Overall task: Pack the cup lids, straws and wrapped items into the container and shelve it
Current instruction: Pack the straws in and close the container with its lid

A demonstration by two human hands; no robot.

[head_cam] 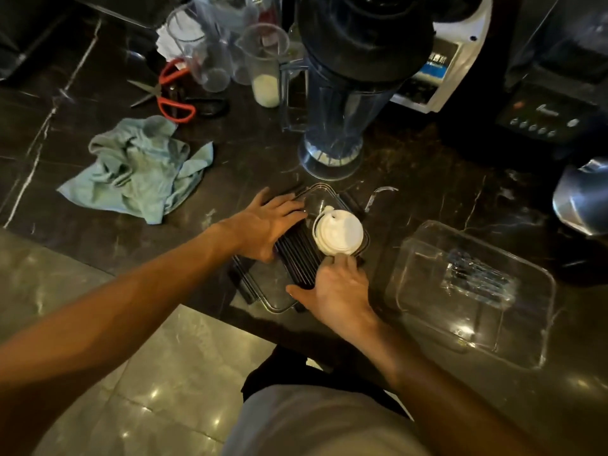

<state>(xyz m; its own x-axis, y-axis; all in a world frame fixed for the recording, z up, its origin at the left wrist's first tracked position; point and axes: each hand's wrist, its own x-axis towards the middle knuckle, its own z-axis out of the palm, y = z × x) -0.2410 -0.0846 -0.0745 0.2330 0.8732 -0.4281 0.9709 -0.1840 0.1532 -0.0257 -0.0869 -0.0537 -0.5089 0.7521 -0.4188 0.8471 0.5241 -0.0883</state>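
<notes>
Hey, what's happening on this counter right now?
A person is packing a clear container on the dark counter. Black straws and a stack of white cup lids already lie inside. The left hand rests flat on the straws, and the right hand touches the lid stack's near edge. A second clear container holding wrapped items sits to the right, untouched.

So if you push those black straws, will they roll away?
Probably a bit. The black straws look round and smooth, so loose ones could roll. Here they lie packed side by side in the clear container, whose walls likely stop them. They look thin, so probably light and bendy.
</notes>
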